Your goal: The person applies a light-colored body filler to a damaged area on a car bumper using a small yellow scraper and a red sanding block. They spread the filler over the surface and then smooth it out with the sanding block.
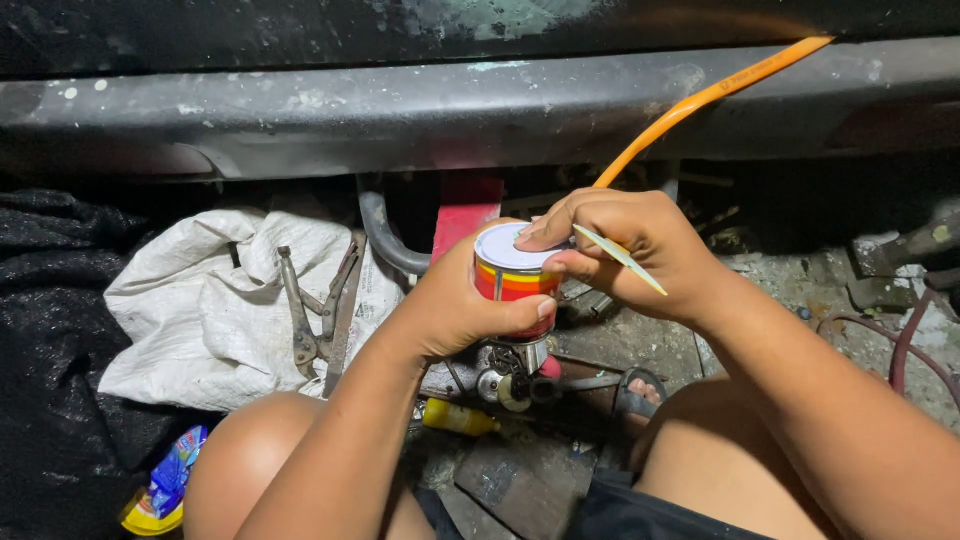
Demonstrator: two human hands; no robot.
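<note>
Within the left hand's (pixel 455 305) closed grip sits a can (pixel 513 270), upright, white lid up. Above it, the right hand (pixel 630 245) pinches a thin stick (pixel 622 258), fingertip on the lid. Pliers (pixel 318 310) lie left on a sack (pixel 210 300).

Small can (pixel 512 272): glossy printed metal wall in red, orange and yellow, with a smooth matt white lid that looks like plastic. Thin stick (pixel 622 260) in the right hand (pixel 640 250) is pale and matt (wood or plastic, cannot tell). Locking pliers (pixel 318 310): dull, worn bare metal, lying on a coarse woven white sack (pixel 200 310); orange hose (pixel 700 105) smooth, slightly shiny; bumper (pixel 450 110) above matt grey, scuffed and paint-flecked.
</note>
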